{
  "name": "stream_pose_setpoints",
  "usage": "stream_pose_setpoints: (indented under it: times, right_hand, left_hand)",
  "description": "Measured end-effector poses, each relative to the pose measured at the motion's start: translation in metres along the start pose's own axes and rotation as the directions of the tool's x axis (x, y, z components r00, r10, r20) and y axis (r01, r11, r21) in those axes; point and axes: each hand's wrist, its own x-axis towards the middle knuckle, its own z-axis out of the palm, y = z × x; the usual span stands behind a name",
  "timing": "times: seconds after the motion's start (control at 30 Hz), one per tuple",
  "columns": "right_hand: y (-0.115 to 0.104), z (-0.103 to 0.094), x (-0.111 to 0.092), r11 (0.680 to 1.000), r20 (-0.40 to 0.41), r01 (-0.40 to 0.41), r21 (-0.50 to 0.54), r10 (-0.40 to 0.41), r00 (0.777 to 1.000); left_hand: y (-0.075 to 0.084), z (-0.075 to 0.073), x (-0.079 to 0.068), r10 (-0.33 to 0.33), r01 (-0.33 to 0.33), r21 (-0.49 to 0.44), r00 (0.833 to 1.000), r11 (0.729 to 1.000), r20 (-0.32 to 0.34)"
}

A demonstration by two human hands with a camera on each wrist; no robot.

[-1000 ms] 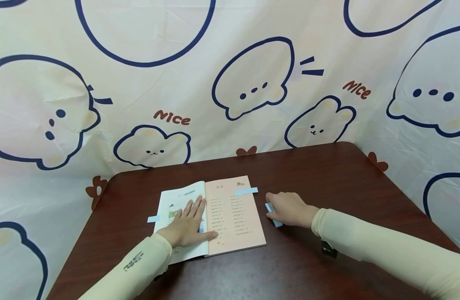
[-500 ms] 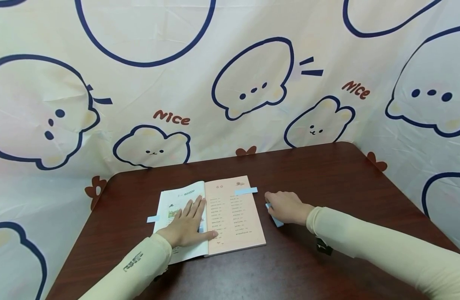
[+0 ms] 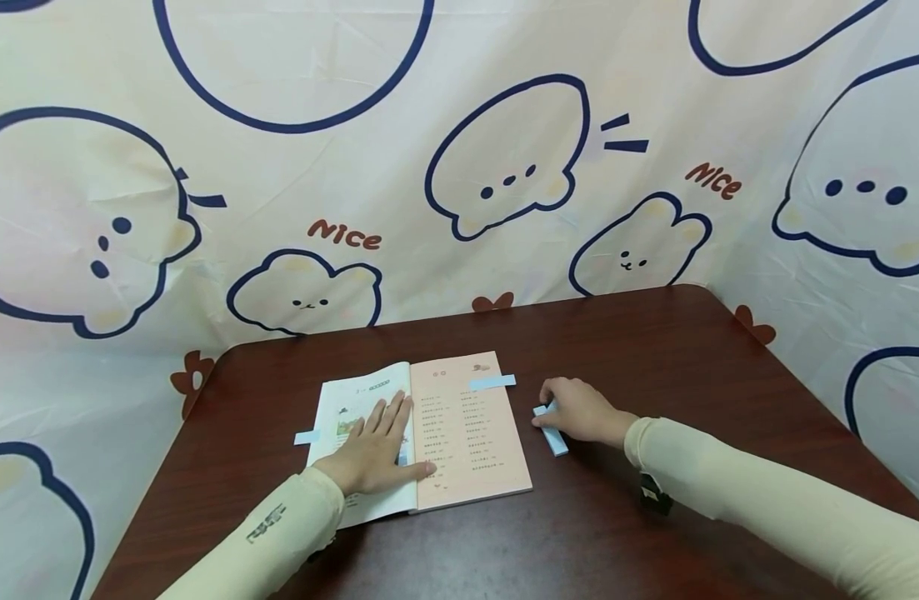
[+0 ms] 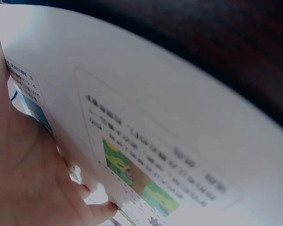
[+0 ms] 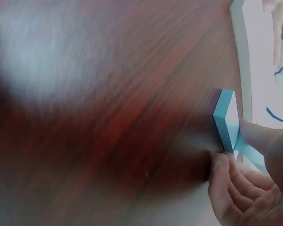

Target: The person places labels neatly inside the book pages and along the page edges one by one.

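Observation:
An open book [image 3: 470, 433] lies on the table, its left page white and its right page pink. My left hand [image 3: 372, 446] rests on it with spread fingers, mostly across the left page, thumb reaching over the right page. Right of the book, my right hand [image 3: 582, 412] grips the far end of a light blue sticky note pad [image 3: 555, 440] between thumb and curled fingers. In the right wrist view, a pale blue strip [image 5: 251, 154] shows between thumb and fingers; I cannot tell whether it is a lifted sheet. The pad's near end [image 5: 225, 110] sticks out from the hand.
One blue sticky note [image 3: 492, 382] projects from the right page's edge, another blue sticky note [image 3: 306, 437] from the left page's edge. Brown table [image 3: 459, 558] surrounds the book. A printed curtain [image 3: 399, 167] stands behind the table and along its sides.
My right hand has shifted slightly right and its fingers have opened out a little, baring more of the pad. The left hand and book stay put.

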Motion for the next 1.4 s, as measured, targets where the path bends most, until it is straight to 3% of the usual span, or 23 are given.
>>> stream_pose_setpoints:
  times: [0.3,0.8,1.13,1.4]
  right_hand:
    - [0.012,0.0,-0.002,0.965,-0.02,0.001,0.262,0.005,1.0]
    - [0.026,0.006,-0.001,0.927,-0.081,0.081,0.367,-0.055,0.995]
    - [0.035,0.005,0.0,0.885,-0.026,0.063,0.462,-0.057,0.998]
    - [0.038,0.004,0.002,0.879,0.006,0.044,0.476,-0.053,0.999]
  left_hand:
    - [0.001,-0.002,-0.001,-0.006,0.006,0.004,1.0,1.0,0.007]
    - [0.0,0.0,0.001,-0.011,0.011,0.002,1.0,1.0,0.005]
    - [0.0,0.001,0.001,-0.01,0.01,0.002,1.0,1.0,0.005]
    - [0.001,0.0,0.0,-0.005,0.005,0.0,1.0,1.0,0.004]
